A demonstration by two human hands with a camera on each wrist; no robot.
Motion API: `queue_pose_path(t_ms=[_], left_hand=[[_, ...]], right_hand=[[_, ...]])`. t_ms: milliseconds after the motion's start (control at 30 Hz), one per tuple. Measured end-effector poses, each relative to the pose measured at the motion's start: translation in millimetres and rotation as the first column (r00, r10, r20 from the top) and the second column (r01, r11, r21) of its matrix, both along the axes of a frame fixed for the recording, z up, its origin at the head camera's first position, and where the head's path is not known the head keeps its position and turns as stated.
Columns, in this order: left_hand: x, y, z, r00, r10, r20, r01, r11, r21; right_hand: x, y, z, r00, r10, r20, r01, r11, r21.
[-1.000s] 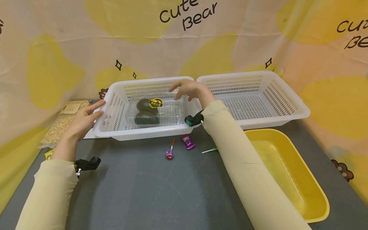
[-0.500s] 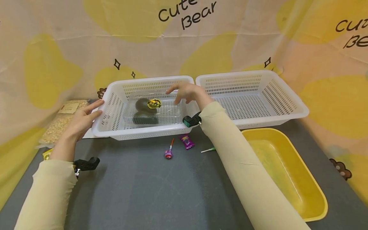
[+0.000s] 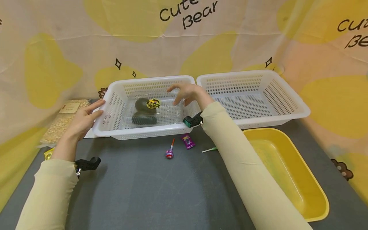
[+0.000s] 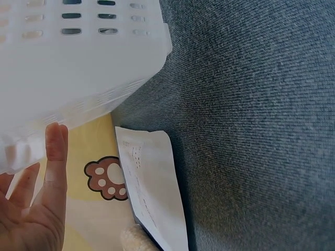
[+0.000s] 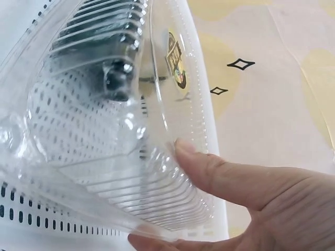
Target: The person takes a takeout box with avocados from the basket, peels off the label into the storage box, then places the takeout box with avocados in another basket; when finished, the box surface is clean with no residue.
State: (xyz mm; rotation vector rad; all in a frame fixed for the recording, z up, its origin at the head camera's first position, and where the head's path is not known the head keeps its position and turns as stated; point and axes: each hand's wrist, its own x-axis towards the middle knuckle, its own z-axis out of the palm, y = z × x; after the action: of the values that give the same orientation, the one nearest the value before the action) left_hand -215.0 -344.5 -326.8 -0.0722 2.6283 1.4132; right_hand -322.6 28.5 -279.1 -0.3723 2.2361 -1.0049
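A lidded clear plastic box (image 3: 169,111) lies in the left white basket (image 3: 149,130), with a yellow-and-black sticker (image 3: 153,103) on its lid. Dark rounded contents (image 3: 143,105) show through its left half. My right hand (image 3: 187,92) grips the box's right end. In the right wrist view the thumb (image 5: 196,162) presses the lid side, and a fingertip lies at the opposite edge. My left hand (image 3: 81,121) has its fingers extended to the left end of that basket. In the left wrist view, its fingertips (image 4: 56,138) meet the outside of the rim.
A second white basket (image 3: 258,119) stands to the right, with a yellow tub (image 3: 302,182) before it. A lollipop (image 3: 169,154), a purple candy packet (image 3: 188,142) and a green-and-white stick (image 3: 210,149) lie in front. A bag of pale grains (image 3: 64,119) leans at the left.
My right hand and the clear box have shifted slightly left inside the basket. The left hand keeps its place at the basket's rim.
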Motion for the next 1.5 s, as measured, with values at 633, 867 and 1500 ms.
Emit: queue_pose_path(t_ms=[633,867,1500], left_hand=[[-0.7,-0.2,-2.6,1.000,0.015,0.019,-0.015,1.000,0.007],[-0.5,-0.2,-3.3,0.999,0.022,0.024,-0.022,1.000,-0.004],[-0.5,-0.1,-2.4,1.000,0.028,0.014,-0.028,0.999,0.018]], right_hand=[[-0.7,7.8,8.1,0.978,-0.197,0.069,0.208,0.947,-0.243],[1.2,12.9,9.9,0.976,-0.210,0.057,0.217,0.927,-0.307],[21.0,43.3,45.2,0.961,-0.275,-0.034,0.224,0.842,-0.491]])
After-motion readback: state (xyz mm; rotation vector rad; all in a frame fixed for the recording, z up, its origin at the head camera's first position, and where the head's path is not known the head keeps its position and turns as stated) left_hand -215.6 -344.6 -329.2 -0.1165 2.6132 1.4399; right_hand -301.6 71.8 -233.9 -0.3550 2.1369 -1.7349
